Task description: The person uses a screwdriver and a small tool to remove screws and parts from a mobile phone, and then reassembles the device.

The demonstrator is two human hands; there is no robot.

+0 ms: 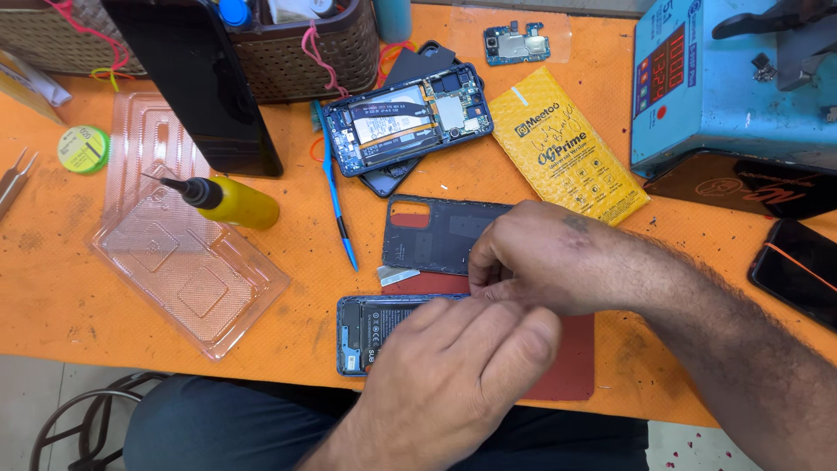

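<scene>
Right now my right hand (540, 257) has its grip pinched together, thumb and forefinger meeting on something thin at the upper edge of the opened phone (370, 331); what sits between the fingertips is too small for me to name. My left hand (462, 375) lies flat over that phone with its fingers loosely curled, pressing the body down; I cannot tell whether it clasps anything beneath. The phone rests on a red mat (571, 358) at the near edge of the orange worktop (52, 288), its blue frame and dark innards showing at the left end.

I judge this to be a fine peeling or lifting step on the phone's inside, and the next move calls for a slow, steady pull while the left hand pins the frame.

My right forearm comes in from the right, wrist bent downward; the left rises from below, knuckles up.

Just behind lies a dark back cover (432, 231), a small silver tab (397, 276) beside it. Further off: a blue spudger (336, 196), a second opened phone (410, 118), a yellow padded pouch (567, 153), a yellow dropper bottle (231, 201) on a clear plastic tray (187, 279).
</scene>
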